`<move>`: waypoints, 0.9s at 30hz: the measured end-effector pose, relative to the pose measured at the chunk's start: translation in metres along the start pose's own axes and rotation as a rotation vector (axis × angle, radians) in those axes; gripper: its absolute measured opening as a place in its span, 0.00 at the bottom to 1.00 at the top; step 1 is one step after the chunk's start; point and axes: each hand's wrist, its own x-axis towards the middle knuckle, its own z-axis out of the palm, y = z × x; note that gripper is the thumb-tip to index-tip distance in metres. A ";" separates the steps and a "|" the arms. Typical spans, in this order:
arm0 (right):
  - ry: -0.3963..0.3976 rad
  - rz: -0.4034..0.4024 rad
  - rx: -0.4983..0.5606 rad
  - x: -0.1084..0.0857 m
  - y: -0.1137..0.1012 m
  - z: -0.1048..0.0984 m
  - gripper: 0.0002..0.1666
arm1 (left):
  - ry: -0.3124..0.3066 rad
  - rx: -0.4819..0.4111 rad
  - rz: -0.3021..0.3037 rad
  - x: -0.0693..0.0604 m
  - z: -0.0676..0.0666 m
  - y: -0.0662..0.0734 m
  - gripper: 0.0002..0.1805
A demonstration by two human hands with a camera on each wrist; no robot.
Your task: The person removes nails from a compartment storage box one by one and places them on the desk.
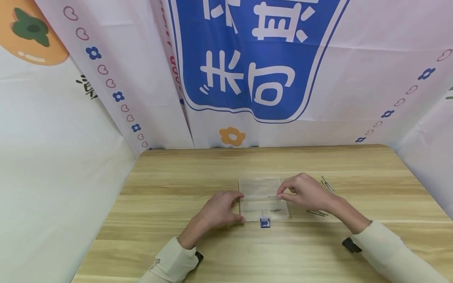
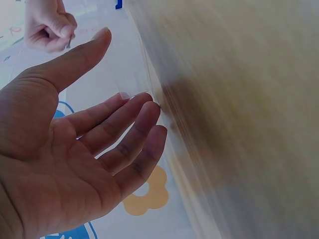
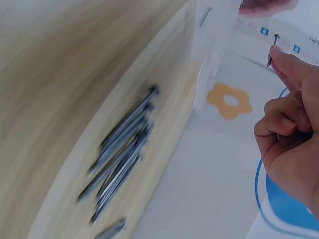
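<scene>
A clear plastic box [image 1: 260, 186] with a blue label [image 1: 265, 223] at its front edge lies on the table. My left hand [image 1: 221, 210] is at the box's left side, thumb by the near corner and fingers farther back, relaxed in the left wrist view. Between thumb and index finger, my right hand [image 1: 306, 192] pinches a nail [image 3: 276, 39] over the right part of the box. Inside the front part of the box is a thin dark nail [image 1: 275, 210]. Several loose nails [image 3: 124, 149] lie together on the table, near the right hand.
In the head view, one group of nails [image 1: 327, 184] lies behind the right wrist and another group [image 1: 317, 213] in front of it. The wooden table [image 1: 170, 173] ends at a printed white cloth [image 1: 209, 129] at the back.
</scene>
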 end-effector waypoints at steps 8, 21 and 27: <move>0.036 0.119 0.003 -0.037 0.020 -0.014 0.03 | 0.005 -0.002 0.009 0.000 -0.001 -0.001 0.38; 0.101 0.172 -0.019 -0.083 0.047 -0.018 0.05 | -0.001 0.008 0.006 -0.001 0.000 0.000 0.39; 0.084 0.221 -0.022 -0.094 0.051 -0.020 0.02 | -0.012 0.004 0.001 -0.001 -0.001 0.000 0.39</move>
